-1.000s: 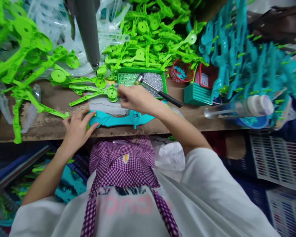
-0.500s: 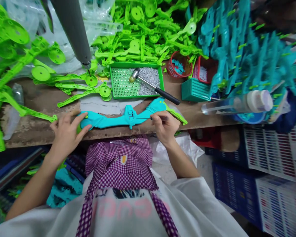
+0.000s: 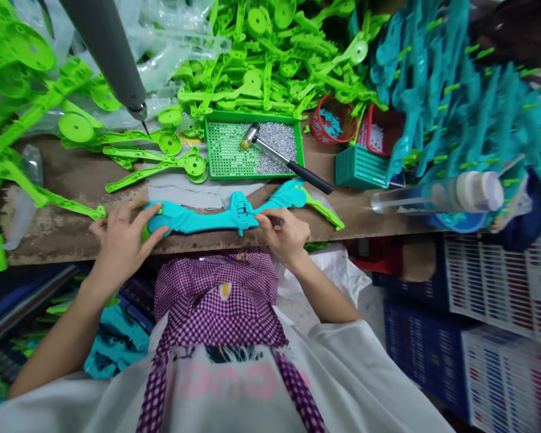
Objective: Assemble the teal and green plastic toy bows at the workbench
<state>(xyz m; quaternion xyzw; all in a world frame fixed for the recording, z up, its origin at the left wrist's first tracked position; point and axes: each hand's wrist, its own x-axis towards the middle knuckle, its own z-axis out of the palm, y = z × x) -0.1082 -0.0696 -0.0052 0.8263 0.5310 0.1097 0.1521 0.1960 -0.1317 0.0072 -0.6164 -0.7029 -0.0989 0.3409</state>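
A long turquoise plastic part [image 3: 202, 221] lies along the front of the bench, with a lime-green plastic arm [image 3: 325, 211] sticking out at its right end. My left hand [image 3: 121, 237] grips its left end, thumb and fingers pressed around it. In its middle is a raised block [image 3: 241, 210] with a small rectangular opening. My right hand [image 3: 286, 234] pinches a thin dark tool [image 3: 277, 221], its fine tip at the right side of that block. Most of the tool is hidden by the fingers, so its exact kind cannot be told.
Behind the part, a green tray [image 3: 210, 162] holds small metal pieces and a hammer [image 3: 293, 165]. A power screwdriver [image 3: 112, 60] hangs at upper left. Lime-green parts [image 3: 270, 66] and turquoise parts [image 3: 451, 90] are heaped behind. A bottle [image 3: 437, 193] lies right, near small baskets [image 3: 360, 165].
My right hand has moved left along the turquoise part, from its right end to the middle block, bringing the tool tip there. My left hand keeps its place.
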